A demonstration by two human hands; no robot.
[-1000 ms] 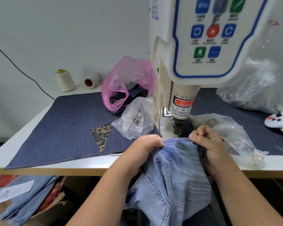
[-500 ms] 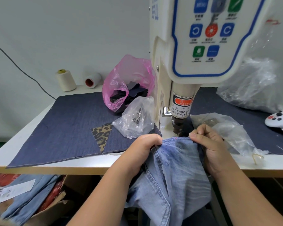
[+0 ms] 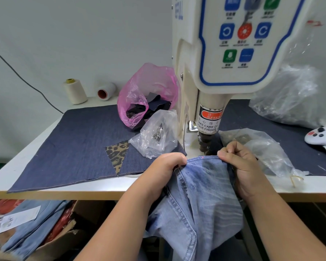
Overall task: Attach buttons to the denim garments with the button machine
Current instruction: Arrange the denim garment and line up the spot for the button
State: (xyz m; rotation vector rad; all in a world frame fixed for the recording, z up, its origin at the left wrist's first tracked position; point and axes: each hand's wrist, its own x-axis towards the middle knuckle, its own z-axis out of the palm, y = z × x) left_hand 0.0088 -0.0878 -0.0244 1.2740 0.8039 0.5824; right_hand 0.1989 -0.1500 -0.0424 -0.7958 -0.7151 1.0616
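Under the button machine point(image 3: 233, 53), left hand point(image 3: 166, 166) and right hand point(image 3: 241, 162) each pinch the soft, floppy denim garment point(image 3: 201, 194) at its stiffer top edge, likely the best hold.

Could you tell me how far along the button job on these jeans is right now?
Done: nothing visibly; no button shows on the light denim garment. In hand: left hand and right hand grip its top edge before the button machine head. Left: pressing the button; more denim lies below the table.

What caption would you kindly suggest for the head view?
Left hand and right hand grip light-blue denim garment beneath cream button machine.
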